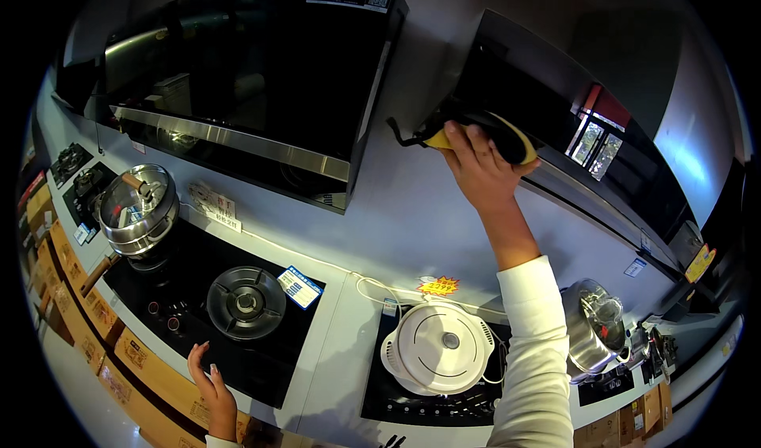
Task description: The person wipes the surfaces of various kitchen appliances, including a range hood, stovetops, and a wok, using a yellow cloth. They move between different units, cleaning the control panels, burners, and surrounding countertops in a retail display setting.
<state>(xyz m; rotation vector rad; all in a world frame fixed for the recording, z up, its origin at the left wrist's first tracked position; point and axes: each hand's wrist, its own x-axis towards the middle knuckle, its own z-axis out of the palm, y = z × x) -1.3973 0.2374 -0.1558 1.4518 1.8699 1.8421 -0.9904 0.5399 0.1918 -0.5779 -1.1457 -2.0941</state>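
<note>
My right hand (484,166) is raised to the lower left corner of a dark glass range hood (553,97) on the wall. It grips a yellow-and-black hand-held object (516,139), perhaps a cleaning pad, with a black strap trailing at its left. The side facing the hood is hidden. Lower down, my left hand (214,391) holds nothing, with its fingers apart. It appears over the front edge of a black glass gas cooktop (250,362), which has one bare burner (245,302) and a price card (300,286).
Another large range hood (250,91) juts out on the left. A steel pot (138,210) with a wooden-handled lid, a white lidded pot (443,348) and a tall steel pot (594,329) stand along the counter (327,341). Cardboard boxes (148,359) sit below. A cable (297,255) runs along the wall.
</note>
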